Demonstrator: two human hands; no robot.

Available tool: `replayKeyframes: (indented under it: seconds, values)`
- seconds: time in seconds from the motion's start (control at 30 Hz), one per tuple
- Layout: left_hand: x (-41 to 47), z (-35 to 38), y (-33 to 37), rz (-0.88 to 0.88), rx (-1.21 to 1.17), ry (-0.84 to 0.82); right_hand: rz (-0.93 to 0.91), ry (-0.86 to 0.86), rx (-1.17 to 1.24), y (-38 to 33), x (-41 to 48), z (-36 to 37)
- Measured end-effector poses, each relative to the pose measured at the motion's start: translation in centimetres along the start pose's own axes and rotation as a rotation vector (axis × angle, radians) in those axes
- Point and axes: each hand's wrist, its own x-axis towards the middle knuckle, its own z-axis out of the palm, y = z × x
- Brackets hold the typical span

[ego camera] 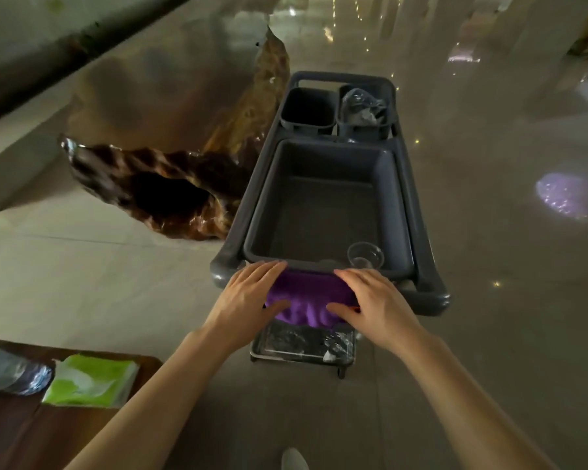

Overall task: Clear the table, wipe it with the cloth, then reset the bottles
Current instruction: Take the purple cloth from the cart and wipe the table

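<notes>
Person's two bare hands rest flat on purple cloth (308, 298) draped over near handle of grey cart (431, 262). Left hand (250, 296) presses cloth's left side, right hand (375, 301) its right; fingers spread, not clenched. Clear plastic cup (365, 255) sits in large tub's (269, 198) near right corner. Green packet (90, 379) lies on wooden table (21, 432), lower left.

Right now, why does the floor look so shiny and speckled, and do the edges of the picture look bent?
Head view: dim room; the glossy floor mirrors small light points and a purple patch. The wide-angle lens bends the edges, so the cart seems to lean. The purple cloth under the left hand and right hand is fairly sharp; the far background is soft.
</notes>
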Motion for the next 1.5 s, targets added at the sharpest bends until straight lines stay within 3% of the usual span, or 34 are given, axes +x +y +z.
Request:
replayKeyframes:
  seconds: [0.33, 0.53, 0.7, 0.97, 1.23, 1.5]
  values:
    - [1.4, 0.0, -0.5, 0.033, -0.098, 0.219, -0.041, 0.225, 0.217, 0.4, 1.8, 0.3]
    - [-0.7, -2.6, -1.1, -0.094, -0.210, 0.316, -0.051, 0.210, 0.530, -3.1, 3.5, -1.5]
    - [-5.6, -6.5, -3.7, -0.191, -0.225, 0.495, -0.204, 0.164, 0.717, -9.6, 5.5, -1.6]
    - [-20.6, -10.3, -8.2, -0.558, -0.255, 0.794, -0.494, -0.088, 0.811, -24.3, 6.7, 3.4]
    - [-37.9, -6.9, -7.5, -1.056, -0.321, 1.023, -0.652, -0.456, 0.785, -36.9, 0.0, 13.9]
    - [-49.9, 2.4, -4.0, -1.420, -0.799, 1.221, -0.656, -0.828, 0.758, -41.3, -9.5, 22.3]
